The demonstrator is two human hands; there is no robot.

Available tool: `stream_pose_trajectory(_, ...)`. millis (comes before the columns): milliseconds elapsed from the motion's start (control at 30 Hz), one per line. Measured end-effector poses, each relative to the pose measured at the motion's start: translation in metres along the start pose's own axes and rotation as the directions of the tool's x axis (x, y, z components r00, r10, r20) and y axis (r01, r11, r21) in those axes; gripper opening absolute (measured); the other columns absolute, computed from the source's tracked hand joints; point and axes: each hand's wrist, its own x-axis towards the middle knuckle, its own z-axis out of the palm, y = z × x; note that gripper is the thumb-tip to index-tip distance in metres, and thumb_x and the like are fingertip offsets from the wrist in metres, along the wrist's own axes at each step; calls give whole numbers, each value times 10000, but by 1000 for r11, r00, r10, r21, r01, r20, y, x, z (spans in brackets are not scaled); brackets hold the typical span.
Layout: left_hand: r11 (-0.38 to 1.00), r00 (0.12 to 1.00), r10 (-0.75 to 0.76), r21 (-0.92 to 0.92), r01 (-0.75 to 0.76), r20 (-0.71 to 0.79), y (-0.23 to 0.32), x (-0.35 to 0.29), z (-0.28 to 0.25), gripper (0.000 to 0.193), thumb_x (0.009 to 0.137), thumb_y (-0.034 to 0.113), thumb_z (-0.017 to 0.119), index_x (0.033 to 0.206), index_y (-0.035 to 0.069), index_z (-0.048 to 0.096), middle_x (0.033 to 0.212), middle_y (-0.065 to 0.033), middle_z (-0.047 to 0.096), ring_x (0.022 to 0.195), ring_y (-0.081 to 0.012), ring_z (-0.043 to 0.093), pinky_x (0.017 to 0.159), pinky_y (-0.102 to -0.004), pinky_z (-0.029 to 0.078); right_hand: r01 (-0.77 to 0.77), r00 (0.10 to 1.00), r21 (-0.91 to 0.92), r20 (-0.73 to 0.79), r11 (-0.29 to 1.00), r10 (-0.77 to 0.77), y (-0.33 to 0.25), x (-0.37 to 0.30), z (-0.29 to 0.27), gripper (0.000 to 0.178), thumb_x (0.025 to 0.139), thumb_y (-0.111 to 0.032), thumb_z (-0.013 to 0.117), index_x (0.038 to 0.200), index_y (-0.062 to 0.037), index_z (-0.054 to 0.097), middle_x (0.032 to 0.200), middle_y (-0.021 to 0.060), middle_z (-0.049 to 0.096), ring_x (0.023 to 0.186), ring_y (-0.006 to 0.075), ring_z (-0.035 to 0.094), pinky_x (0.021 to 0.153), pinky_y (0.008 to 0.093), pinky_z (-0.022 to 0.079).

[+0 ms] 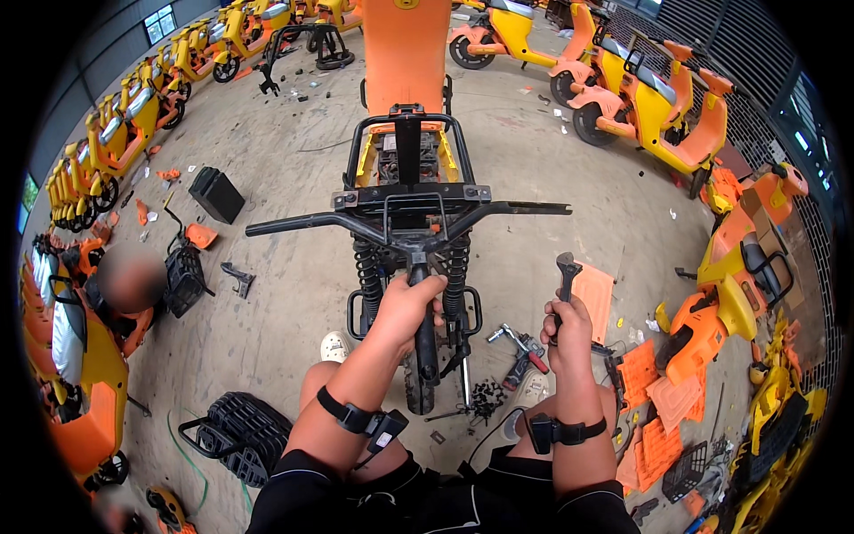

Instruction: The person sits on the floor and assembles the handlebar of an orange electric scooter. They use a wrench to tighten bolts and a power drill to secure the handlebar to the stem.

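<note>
A stripped black scooter frame (405, 200) with bare handlebars stands in front of me, its front wheel (422, 356) between my knees. My left hand (407, 305) grips the steering stem just below the handlebars, above the front tyre. To the right of the frame, my right hand (567, 331) holds a black adjustable wrench (565, 276) upright, its jaw pointing up. On each wrist I wear a black strap.
A pile of black screws (485, 398) and a red-handled tool (525, 351) lie on the concrete by my right knee. Orange panels (654, 383) lie at the right. Yellow-and-orange scooters (649, 102) line both sides. A person (129, 285) crouches at the left near a black basket (182, 280).
</note>
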Motion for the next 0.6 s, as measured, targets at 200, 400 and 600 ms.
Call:
stream_pose_trajectory(200, 1000, 1000, -23, -16, 23, 3, 4, -3, 2, 200, 880, 176, 711, 931, 56, 561, 687, -22, 556, 522, -122, 528, 474, -272, 469, -14, 1000, 8, -4, 1000, 14, -3, -1, 0, 284, 928, -72, 534, 1197, -5, 472, 843, 59, 566, 537, 90, 479, 413, 273, 397)
stream_pose_trajectory(400, 1000, 1000, -18, -12, 18, 3, 3, -3, 1, 198, 881, 176, 712, 927, 56, 561, 685, -22, 557, 511, -122, 524, 467, -267, 467, -10, 1000, -14, -1, 1000, 10, 2, 0, 0, 264, 939, -78, 521, 1190, -8, 474, 835, 57, 565, 533, 88, 475, 411, 269, 398)
stream_pose_trajectory(600, 1000, 1000, -11, -9, 11, 7, 3, -3, 4, 196, 886, 180, 706, 917, 53, 560, 686, -25, 562, 495, -126, 524, 453, -262, 464, 4, 1000, -46, -13, 999, -4, 3, 0, -1, 256, 940, -87, 529, 1185, -15, 502, 844, 49, 559, 541, 87, 478, 427, 269, 393)
